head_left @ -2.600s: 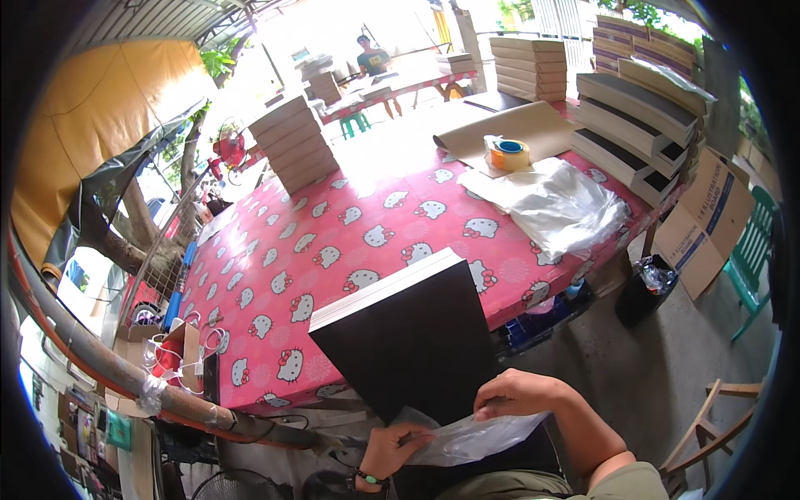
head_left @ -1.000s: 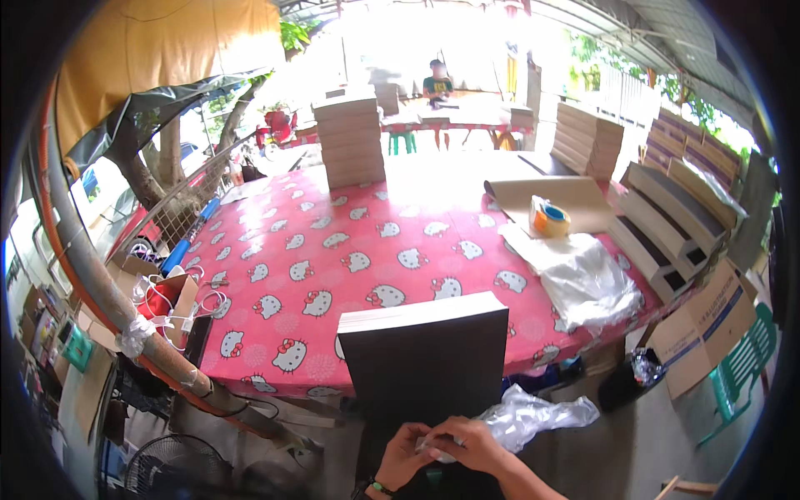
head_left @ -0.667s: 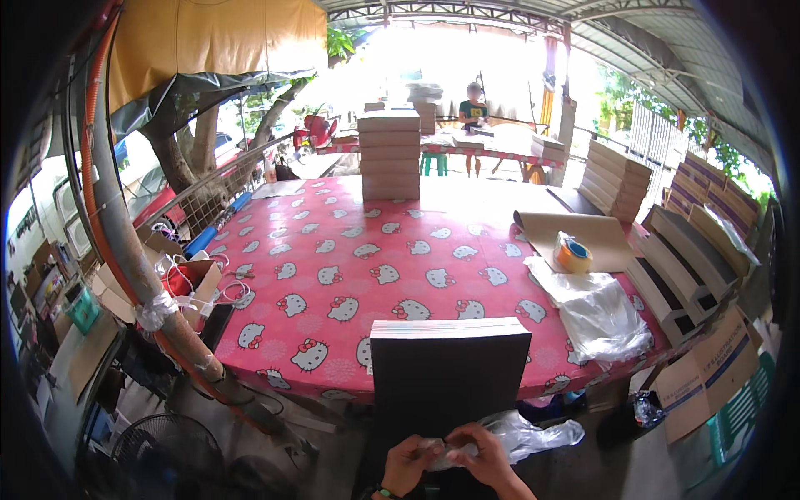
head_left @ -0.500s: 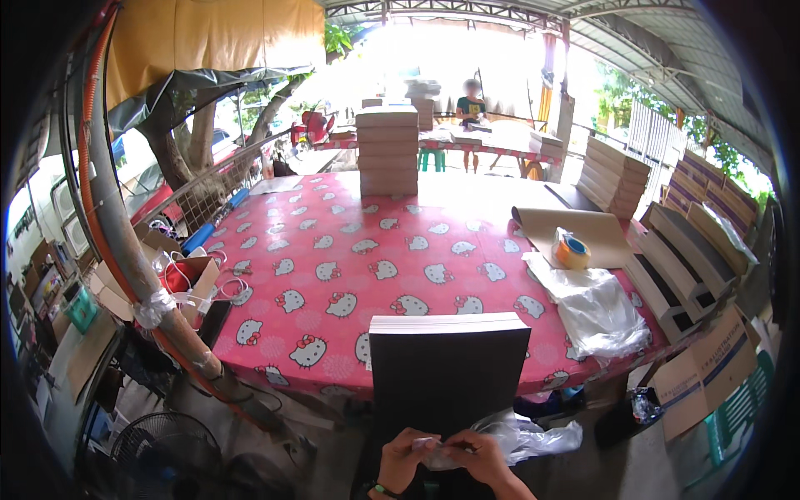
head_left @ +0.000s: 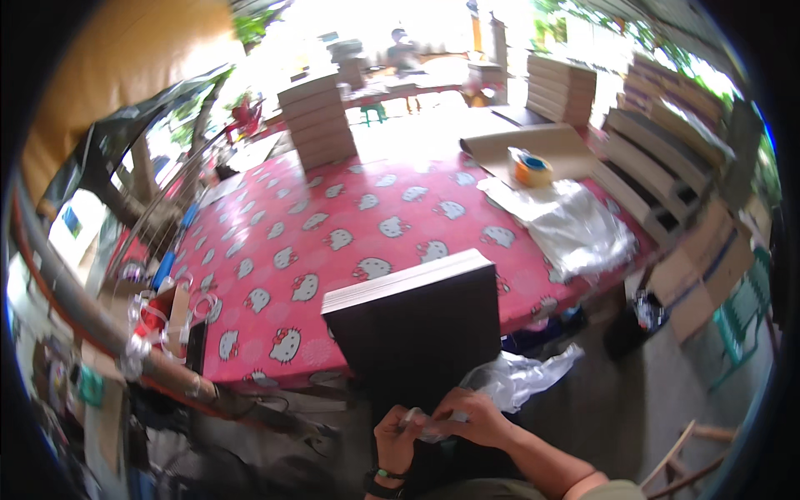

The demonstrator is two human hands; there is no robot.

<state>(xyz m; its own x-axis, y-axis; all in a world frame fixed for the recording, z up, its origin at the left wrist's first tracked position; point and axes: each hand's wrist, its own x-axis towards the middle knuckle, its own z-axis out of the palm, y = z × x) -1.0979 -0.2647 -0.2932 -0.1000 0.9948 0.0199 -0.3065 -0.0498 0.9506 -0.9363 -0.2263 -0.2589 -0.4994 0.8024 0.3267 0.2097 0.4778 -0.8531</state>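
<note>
Low at the front, my left hand [head_left: 397,437] is closed, its thumb and fingers pinching the edge of a clear plastic bag [head_left: 521,379]. My right hand [head_left: 477,418] pinches the same edge close beside it, with the rest of the crumpled bag hanging out to the right behind it. Just beyond my hands, a thick stack of black-faced boards [head_left: 417,321] with white edges stands on end against the near side of the table. Where its lower end rests is hidden in the dark.
A pink patterned cloth covers the table [head_left: 333,221]. On its right lie flat plastic bags [head_left: 575,229], a tape roll [head_left: 531,171] and brown paper [head_left: 567,143]. Box stacks [head_left: 318,121] stand farther back, and a blurred person [head_left: 402,54] beyond. A metal post [head_left: 92,312] slants along the left.
The view has tilted and swung, so the table appears shifted left and upward. My hands stay pinched on the plastic bag, and more of my right forearm shows.
</note>
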